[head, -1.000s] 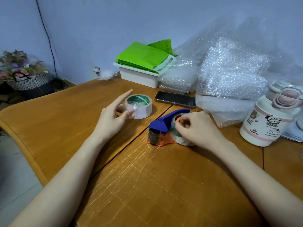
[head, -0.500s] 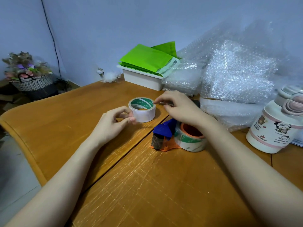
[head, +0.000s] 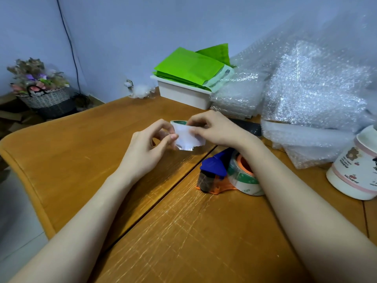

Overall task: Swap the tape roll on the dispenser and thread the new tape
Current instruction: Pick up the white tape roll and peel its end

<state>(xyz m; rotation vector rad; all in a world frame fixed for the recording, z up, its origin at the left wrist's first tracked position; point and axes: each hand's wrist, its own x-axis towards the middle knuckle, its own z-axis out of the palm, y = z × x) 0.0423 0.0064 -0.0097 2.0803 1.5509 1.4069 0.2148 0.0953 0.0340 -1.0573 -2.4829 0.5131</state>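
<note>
From the head camera, both hands meet over the far middle of the scratched orange-brown wooden table (head: pixel 183 231). The left hand (head: pixel 145 149) has its fingers (head: pixel 173 137) curled and pinching the near side of the loose white tape roll with a green inner core (head: pixel 179 123). The right hand (head: pixel 216 129) pinches a freed flap of pale tape (head: pixel 188 137) that hangs down in front of the roll, its lower edge ragged. The roll looks held just clear of the table, though that is hard to tell.

The step in hand appears to be peeling a starting length from the new roll. It should go best with the left fingers holding the roll steady while the right draws the flap off straight and level, so the strip does not split or fold back on its own glue.

Below the right wrist lies the blue and orange plastic tape dispenser (head: pixel 214 172), with a roll with a green band and orange hub (head: pixel 244 176) apparently on it; that roll would have to come off before the new one goes on.

Nearer than the fingers the table is bare, giving room to draw tape toward the body. Beyond the right fingers a dark flat phone (head: pixel 247 125) and heaped clear bubble wrap (head: pixel 306 94) crowd in. The table's rounded edge lies well left of the left fingers.
</note>
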